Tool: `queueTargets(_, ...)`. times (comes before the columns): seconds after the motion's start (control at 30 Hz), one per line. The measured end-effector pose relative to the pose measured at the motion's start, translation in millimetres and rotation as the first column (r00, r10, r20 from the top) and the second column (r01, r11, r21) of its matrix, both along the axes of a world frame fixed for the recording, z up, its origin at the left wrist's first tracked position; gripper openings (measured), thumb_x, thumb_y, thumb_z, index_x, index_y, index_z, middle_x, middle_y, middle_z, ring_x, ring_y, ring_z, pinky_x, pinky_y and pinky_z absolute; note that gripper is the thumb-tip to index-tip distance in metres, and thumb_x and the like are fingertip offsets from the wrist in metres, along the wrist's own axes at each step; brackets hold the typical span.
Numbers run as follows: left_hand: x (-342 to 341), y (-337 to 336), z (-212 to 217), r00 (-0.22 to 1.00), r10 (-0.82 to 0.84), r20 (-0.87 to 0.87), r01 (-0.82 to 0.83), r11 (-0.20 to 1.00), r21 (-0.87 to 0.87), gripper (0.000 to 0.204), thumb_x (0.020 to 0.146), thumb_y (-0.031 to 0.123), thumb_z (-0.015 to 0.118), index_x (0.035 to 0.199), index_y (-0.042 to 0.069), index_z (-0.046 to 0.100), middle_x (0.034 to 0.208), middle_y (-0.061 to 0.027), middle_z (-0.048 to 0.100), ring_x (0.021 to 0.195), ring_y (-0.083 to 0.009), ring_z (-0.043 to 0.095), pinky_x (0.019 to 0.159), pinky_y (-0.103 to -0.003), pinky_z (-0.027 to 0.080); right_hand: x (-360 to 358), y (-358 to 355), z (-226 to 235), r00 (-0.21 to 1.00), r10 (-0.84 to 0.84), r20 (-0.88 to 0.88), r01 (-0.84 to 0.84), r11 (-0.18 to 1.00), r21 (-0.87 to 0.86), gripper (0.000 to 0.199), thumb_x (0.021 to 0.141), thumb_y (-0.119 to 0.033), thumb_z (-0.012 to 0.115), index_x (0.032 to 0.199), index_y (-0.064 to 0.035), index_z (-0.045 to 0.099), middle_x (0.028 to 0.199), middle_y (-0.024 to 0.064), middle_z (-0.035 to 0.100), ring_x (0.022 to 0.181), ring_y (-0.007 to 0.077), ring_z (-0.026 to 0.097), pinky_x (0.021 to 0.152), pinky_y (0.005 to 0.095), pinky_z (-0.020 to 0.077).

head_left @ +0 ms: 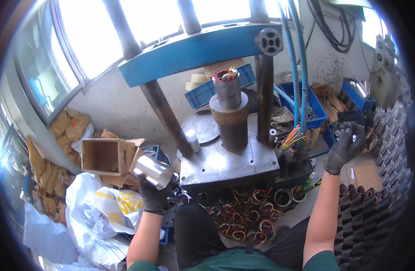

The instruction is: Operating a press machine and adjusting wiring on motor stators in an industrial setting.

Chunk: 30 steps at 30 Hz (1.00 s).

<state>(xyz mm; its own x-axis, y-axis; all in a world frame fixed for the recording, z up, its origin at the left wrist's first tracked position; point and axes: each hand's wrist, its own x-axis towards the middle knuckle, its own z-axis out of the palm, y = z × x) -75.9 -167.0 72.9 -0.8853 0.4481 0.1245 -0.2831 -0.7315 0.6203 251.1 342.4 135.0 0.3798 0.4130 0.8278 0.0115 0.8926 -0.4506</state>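
Head view: L hand wrapped round 1 silver cylinder, long axis tilted, L of upright wound stator; R hand farther from cylinder, fingers curled, hold unclear.

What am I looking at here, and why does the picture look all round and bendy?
It comes from a wide fisheye camera on a person's head, looking down; its lens bends straight edges. The big machine looks like a press: a blue metal crossbar above a flat grey metal base plate. On the plate stand a short pale cylinder and a thick dark metal column, topped by a grey metal cylinder with coloured wires. The dark-gloved left hand holds a shiny silver metal cylinder. The dark-gloved right hand has a small shiny piece, too small to name.
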Motion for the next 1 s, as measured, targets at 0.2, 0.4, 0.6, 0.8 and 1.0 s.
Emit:
queueTargets(0.2, 2.5, 131.7, 77.5, 0.931, -0.192, -0.311, 0.187, 0.981, -0.048, 0.073, 0.093, 0.046, 0.076, 0.149, 0.01, 0.045, 0.141, -0.0128, 0.058, 0.134, -0.0367, 0.057, 0.116, -0.052, 0.046, -10.8, -14.8, -0.2, 0.987, 0.082, -0.141, -0.094, 0.992, -0.079, 0.028, 0.103, -0.007, 0.061, 0.129, 0.0037, 0.057, 0.116, 0.0115, 0.064, 0.102, 0.0195, 0.065, 0.095, 0.0344, 0.0576)
queueTargets(0.4, -76.8, 222.1, 148.3, 0.965, -0.118, -0.233, 0.106, 0.992, -0.064, 0.055, 0.105, 0.053, 0.053, 0.149, 0.021, 0.049, 0.15, -0.0038, 0.057, 0.141, -0.0285, 0.052, 0.117, -0.055, 0.038, -13.2, -9.5, -8.0, 0.976, 0.092, -0.198, -0.11, 0.99, -0.083, 0.034, 0.102, -0.003, 0.06, 0.135, 0.0035, 0.054, 0.119, 0.013, 0.065, 0.106, 0.02, 0.065, 0.096, 0.0348, 0.0574)
queueTargets(0.6, -112.2, 292.6, 181.9, 0.973, -0.092, -0.209, 0.088, 0.996, -0.028, 0.043, 0.097, 0.04, 0.071, 0.133, 0.018, 0.06, 0.126, -0.0029, 0.066, 0.126, -0.024, 0.061, 0.109, -0.044, 0.048, -12.9, -13.7, -3.7, 0.963, 0.136, -0.233, -0.157, 0.985, -0.073, 0.032, 0.102, -0.002, 0.061, 0.133, 0.0032, 0.055, 0.118, 0.0133, 0.064, 0.106, 0.0203, 0.063, 0.095, 0.0351, 0.0567)
queueTargets(0.8, -140.9, 334.3, 188.6, 0.934, -0.15, -0.325, 0.1, 0.981, -0.167, 0.059, 0.094, 0.053, 0.071, 0.139, 0.017, 0.059, 0.131, -0.0041, 0.067, 0.125, -0.0257, 0.064, 0.109, -0.046, 0.05, -13.9, -17.2, -2.0, 0.975, 0.11, -0.194, -0.134, 0.984, -0.116, 0.033, 0.101, -0.003, 0.062, 0.132, 0.0026, 0.055, 0.115, 0.0123, 0.064, 0.103, 0.0198, 0.061, 0.093, 0.0347, 0.0558)
queueTargets(1.0, -116.3, 357.9, 205.9, 0.877, -0.153, -0.455, 0.096, 0.985, -0.147, 0.04, 0.096, 0.024, 0.075, 0.129, 0.008, 0.06, 0.117, -0.0087, 0.069, 0.106, -0.0247, 0.07, 0.092, -0.04, 0.059, -11.0, -17.3, -6.1, 0.97, 0.119, -0.21, -0.141, 0.985, -0.094, 0.032, 0.101, -0.003, 0.062, 0.132, 0.0016, 0.056, 0.117, 0.0124, 0.064, 0.105, 0.0199, 0.062, 0.095, 0.0353, 0.0553)
